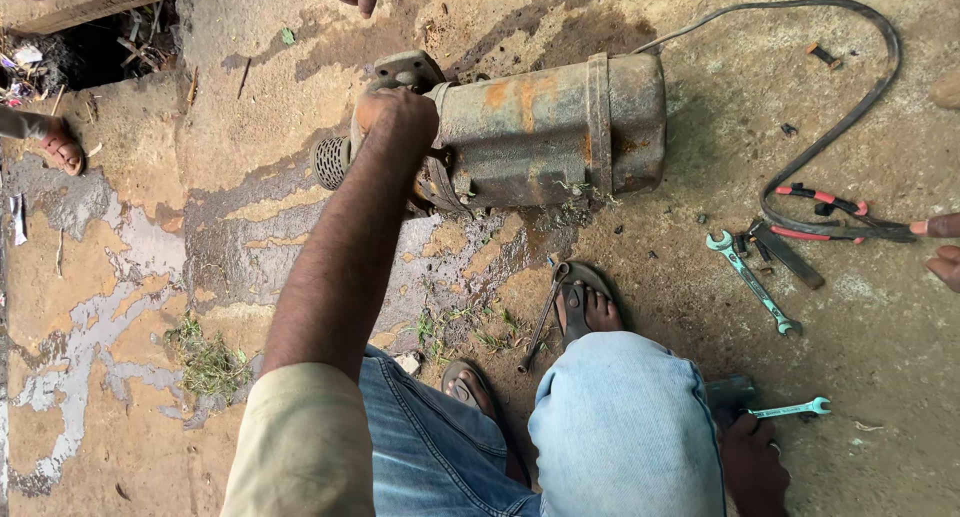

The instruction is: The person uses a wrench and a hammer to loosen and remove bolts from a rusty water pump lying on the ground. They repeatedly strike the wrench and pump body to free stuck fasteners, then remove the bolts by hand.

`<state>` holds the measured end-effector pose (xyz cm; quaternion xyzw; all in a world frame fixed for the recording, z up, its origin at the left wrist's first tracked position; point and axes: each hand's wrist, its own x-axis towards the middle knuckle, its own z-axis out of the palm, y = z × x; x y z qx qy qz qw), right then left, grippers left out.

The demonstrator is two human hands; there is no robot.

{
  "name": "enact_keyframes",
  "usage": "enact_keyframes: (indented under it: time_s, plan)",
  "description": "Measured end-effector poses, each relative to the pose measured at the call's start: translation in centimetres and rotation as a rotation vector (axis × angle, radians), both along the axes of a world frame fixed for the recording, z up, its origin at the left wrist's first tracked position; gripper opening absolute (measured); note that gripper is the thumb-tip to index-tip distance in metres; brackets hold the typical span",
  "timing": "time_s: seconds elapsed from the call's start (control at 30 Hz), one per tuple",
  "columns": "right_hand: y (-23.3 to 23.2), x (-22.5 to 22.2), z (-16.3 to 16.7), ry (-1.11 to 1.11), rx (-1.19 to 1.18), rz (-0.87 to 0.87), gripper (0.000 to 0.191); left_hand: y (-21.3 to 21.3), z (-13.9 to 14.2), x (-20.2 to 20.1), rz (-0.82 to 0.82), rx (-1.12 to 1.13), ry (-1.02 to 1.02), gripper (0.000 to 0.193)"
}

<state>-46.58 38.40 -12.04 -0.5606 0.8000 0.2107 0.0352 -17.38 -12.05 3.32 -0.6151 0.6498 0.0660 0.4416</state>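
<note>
The person's left hand (397, 112) is closed over the top of a rusty submersible pump (520, 127) lying on its side on the wet concrete floor (250, 227). Their right hand (752, 462), down beside the right knee, is clamped on a teal combination wrench (792, 409); a second teal spanner (752, 282) and red-handled pliers (830, 217) lie near the pump's black cable (860, 87)

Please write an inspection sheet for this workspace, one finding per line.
Surface: concrete ground, wet patches, small weeds.
Job's things: rusty pump lying on its side; spanner by the right hand.
Clutter: second spanner, red-handled pliers, dark spanner near the foot.
Hands: left hand grips the pump's end; right hand low beside the knee, touching the spanner's end.
Cables: black cable loops from the pump.
Surroundings: other people's hands and feet at the edges.
</note>
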Motion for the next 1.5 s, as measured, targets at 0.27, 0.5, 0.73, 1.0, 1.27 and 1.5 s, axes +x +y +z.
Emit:
enact_keyframes:
  time_s: [0.27,0.5,0.73,1.0,1.27,1.5]
  plan:
    - [-0.4,-0.1,0.6,-0.002,-0.006,0.062,0.016,1.4,-2.0,-1.3,-0.079,-0.003,-0.028,0.049]
    - [-0.1,0.0,1.0,0.023,-0.009,0.04,0.032,3.4,-2.2,-0.9,-0.083,-0.051,-0.002,0.028]
    - [-0.6,-0.5,1.2,0.132,0.051,0.116,0.022,9.5,-3.1,0.3,0.074,-0.119,0.085,0.014]
    - [-1.2,-0.6,2.2,0.186,0.095,0.126,0.016,14.2,-7.9,2.5,-0.113,-0.508,0.316,0.025]
    - [-0.6,-0.8,2.5,0.211,-0.111,0.126,0.013,19.9,-9.5,-0.5,0.465,-0.933,0.964,0.037]
    - [-0.4,-2.5,2.5,-0.462,0.273,-0.377,0.057,22.5,-6.7,-0.1,0.274,-0.665,0.879,0.022]
